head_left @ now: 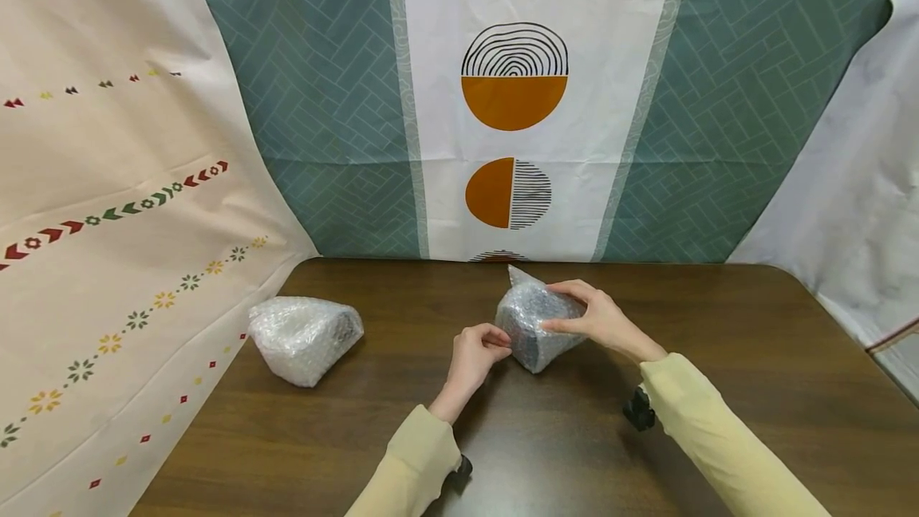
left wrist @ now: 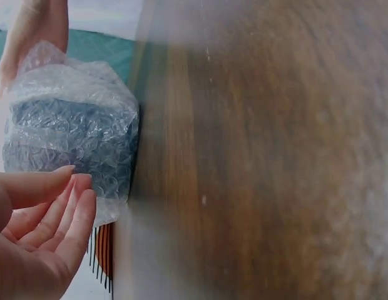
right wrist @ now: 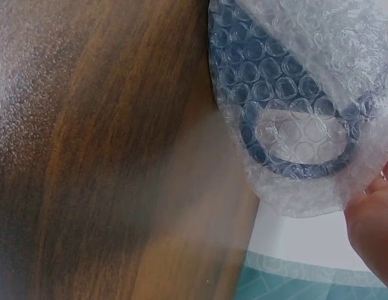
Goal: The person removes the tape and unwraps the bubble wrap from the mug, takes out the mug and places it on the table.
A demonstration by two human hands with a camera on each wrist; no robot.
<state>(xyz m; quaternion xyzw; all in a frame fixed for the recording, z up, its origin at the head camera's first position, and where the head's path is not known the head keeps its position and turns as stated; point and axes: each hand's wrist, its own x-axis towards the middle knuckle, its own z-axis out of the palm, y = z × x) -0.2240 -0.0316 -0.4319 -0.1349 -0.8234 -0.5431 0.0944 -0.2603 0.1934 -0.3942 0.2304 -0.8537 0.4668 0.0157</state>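
Observation:
A dark blue mug in bubble wrap rests on the table, tilted, with a loose wrap corner sticking up at the back. Its rounded handle shows through the clear bubbles in the right wrist view. My right hand grips the bundle from the right, thumb in front and fingers over the top. On its near left side, my left hand has thumb and fingertips drawn together at the bubble wrap, pinching its edge. The wrap covers the whole mug.
Another bubble-wrapped bundle lies on the left of the brown wooden table; its content is hard to make out. A patterned cloth hangs along the table's back edge, and a cream cloth runs down the left side.

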